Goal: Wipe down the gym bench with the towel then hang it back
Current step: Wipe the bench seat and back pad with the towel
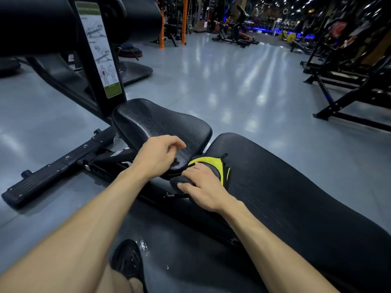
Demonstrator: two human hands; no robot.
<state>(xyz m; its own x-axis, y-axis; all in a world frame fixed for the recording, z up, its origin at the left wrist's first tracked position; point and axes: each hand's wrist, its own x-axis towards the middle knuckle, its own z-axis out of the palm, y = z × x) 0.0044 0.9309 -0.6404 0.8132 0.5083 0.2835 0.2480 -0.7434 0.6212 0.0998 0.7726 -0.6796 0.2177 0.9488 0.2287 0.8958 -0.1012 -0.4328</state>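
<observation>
A black gym bench fills the middle of the head view, with a small seat pad (148, 121) and a long back pad (285, 187). A dark grey and yellow towel (213, 163) is bunched at the gap between the two pads. My right hand (203, 187) grips the towel, fingers curled over its grey edge, and presses it down there. My left hand (156, 155) rests on the near edge of the seat pad with its fingers loosely bent and nothing in it.
The bench's black steel frame (63, 161) runs left along the grey floor. An upright post with an instruction sticker (99, 49) stands behind the seat. A black rack (349, 81) stands at right. My shoe (127, 261) is below the bench.
</observation>
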